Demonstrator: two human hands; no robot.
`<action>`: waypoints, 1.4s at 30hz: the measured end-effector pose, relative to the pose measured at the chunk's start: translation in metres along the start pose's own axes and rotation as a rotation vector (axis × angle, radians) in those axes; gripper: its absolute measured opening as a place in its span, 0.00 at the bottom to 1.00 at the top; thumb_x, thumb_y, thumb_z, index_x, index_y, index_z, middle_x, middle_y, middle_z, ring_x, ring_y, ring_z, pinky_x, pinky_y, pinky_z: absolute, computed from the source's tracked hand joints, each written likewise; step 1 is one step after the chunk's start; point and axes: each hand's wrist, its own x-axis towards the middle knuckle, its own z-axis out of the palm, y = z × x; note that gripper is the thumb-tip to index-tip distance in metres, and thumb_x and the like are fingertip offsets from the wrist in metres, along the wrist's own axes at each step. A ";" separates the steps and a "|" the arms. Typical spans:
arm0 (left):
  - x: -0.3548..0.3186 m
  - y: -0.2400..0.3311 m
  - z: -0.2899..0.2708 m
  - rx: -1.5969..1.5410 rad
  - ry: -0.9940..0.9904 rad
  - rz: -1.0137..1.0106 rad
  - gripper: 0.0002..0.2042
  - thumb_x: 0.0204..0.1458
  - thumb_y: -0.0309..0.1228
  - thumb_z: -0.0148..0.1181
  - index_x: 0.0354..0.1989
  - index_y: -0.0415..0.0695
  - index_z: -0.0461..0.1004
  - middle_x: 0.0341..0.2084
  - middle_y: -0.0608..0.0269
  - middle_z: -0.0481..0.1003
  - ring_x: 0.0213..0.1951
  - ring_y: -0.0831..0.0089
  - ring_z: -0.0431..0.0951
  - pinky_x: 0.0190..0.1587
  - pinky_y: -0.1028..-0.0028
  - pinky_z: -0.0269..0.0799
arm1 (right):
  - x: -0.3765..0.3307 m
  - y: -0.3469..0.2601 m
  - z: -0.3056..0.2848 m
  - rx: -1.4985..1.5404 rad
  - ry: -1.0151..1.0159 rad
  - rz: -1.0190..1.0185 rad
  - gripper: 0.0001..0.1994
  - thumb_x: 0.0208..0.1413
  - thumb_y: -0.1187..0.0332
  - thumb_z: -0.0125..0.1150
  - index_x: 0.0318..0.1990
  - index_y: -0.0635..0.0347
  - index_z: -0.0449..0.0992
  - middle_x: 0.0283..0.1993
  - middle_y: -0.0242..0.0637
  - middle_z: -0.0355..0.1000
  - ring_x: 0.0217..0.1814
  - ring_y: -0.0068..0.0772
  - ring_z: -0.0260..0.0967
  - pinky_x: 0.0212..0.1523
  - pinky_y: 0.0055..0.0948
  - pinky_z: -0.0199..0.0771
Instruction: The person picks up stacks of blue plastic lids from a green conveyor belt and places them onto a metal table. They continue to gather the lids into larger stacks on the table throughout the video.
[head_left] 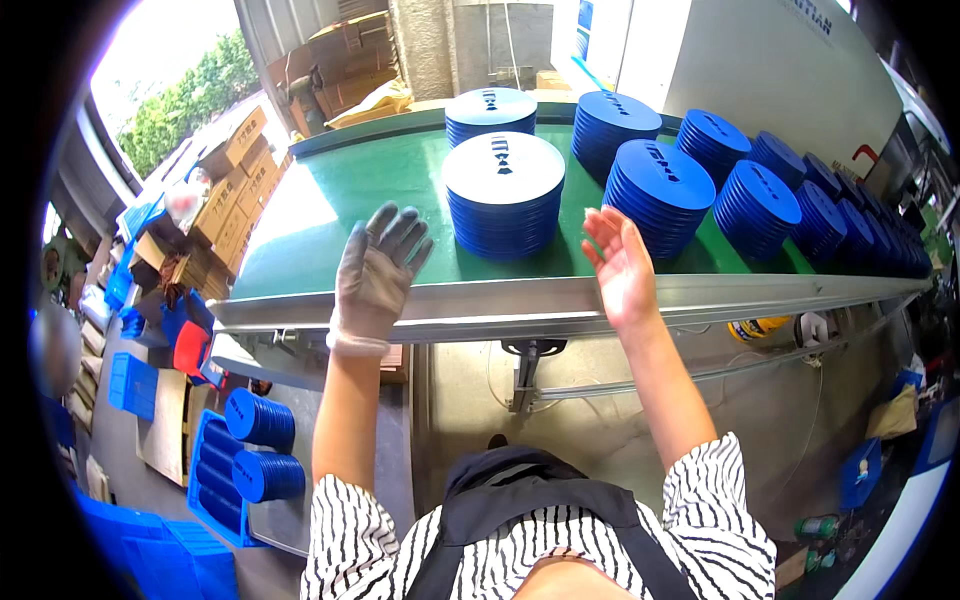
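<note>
A stack of blue round discs (503,218) with printed dark marks on its pale, glare-lit top stands on the green conveyor belt (375,165). My left hand (377,275), in a thin glove with greyed fingertips, is raised to the left of this stack with its fingers spread. On the other side is my bare right hand (622,265), palm turned inward and fingers loosely extended. It appears just in front of a second disc stack (660,200); whether it touches that stack I cannot tell. Neither hand holds anything.
Several more disc stacks (757,210) line the belt toward the right. A metal rail (560,300) edges the belt's near side. At lower left, blue disc rolls (268,476) lie by a ribbed blue tray (215,470). Cardboard boxes (235,205) are piled at far left.
</note>
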 end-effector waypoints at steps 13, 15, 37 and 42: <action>0.139 -0.059 -0.029 -0.528 0.088 -0.460 0.26 0.58 0.48 0.39 0.59 0.42 0.57 0.58 0.63 0.60 0.59 0.67 0.57 0.62 0.72 0.45 | 0.078 0.043 0.044 -0.131 0.189 0.272 0.34 0.56 0.42 0.40 0.63 0.53 0.47 0.64 0.38 0.51 0.65 0.37 0.47 0.62 0.40 0.44; 0.124 -0.052 0.012 -0.119 0.099 -0.271 0.24 0.58 0.47 0.40 0.56 0.43 0.60 0.55 0.63 0.63 0.57 0.68 0.60 0.61 0.72 0.48 | 0.071 0.029 0.052 -0.155 0.192 0.264 0.35 0.57 0.47 0.43 0.64 0.56 0.40 0.64 0.45 0.47 0.66 0.38 0.42 0.64 0.37 0.42; 0.208 -0.181 0.152 0.506 -0.052 -0.188 0.33 0.50 0.60 0.43 0.59 0.53 0.58 0.56 0.63 0.62 0.53 0.65 0.61 0.58 0.69 0.51 | 0.074 -0.164 -0.117 -0.646 0.281 0.018 0.40 0.51 0.32 0.30 0.65 0.49 0.46 0.67 0.43 0.43 0.69 0.41 0.38 0.62 0.43 0.37; 0.213 -0.231 0.099 -0.048 0.109 -0.728 0.33 0.48 0.57 0.40 0.60 0.51 0.57 0.60 0.64 0.56 0.61 0.64 0.50 0.61 0.56 0.43 | 0.105 -0.124 -0.184 -0.318 0.257 0.518 0.46 0.47 0.28 0.31 0.66 0.49 0.36 0.70 0.46 0.32 0.72 0.42 0.26 0.65 0.50 0.20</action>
